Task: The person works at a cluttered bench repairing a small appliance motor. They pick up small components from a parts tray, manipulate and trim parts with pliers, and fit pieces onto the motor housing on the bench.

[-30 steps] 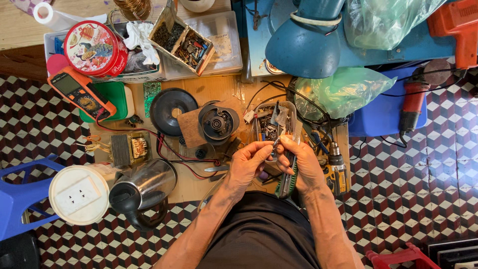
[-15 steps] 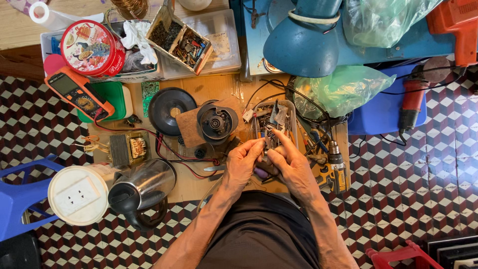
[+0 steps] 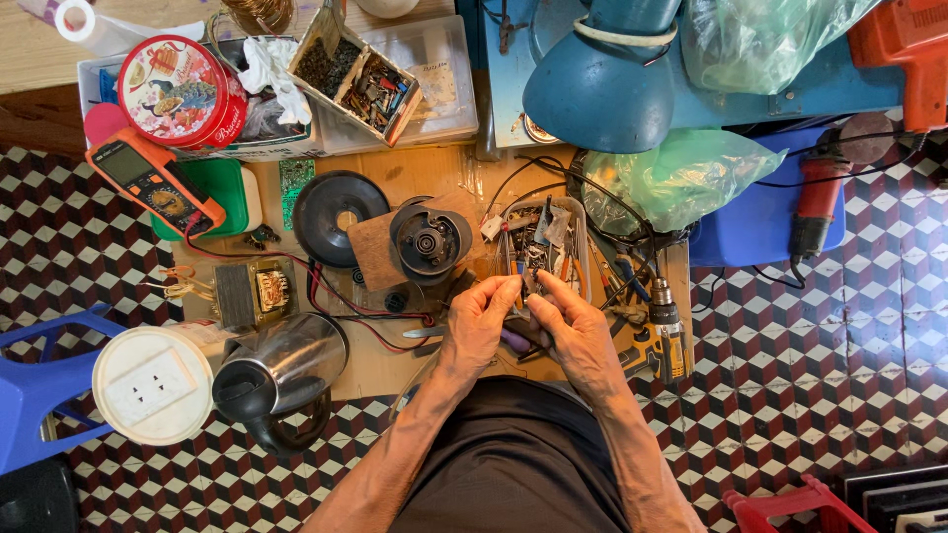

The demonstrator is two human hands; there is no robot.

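The left hand and the right hand met over the near edge of a clear plastic parts tray, fingertips pinched together on something small that could not be made out between them. A purple-handled tool lay under the two hands, touching or just below the palms; which hand bore on it could not be told. The tray, full of small tools and metal bits, sat just beyond the fingertips on the wooden table.

Just left of the left hand stood a round black motor part on a brown board, and beyond it a black disc. Further left were a transformer with red wires and a steel kettle, with a white round socket block beside the kettle. An orange multimeter lay well off to the far left.

Just right of the right hand lay a cordless drill. Beyond the tray sat a green plastic bag and a blue lamp shade.
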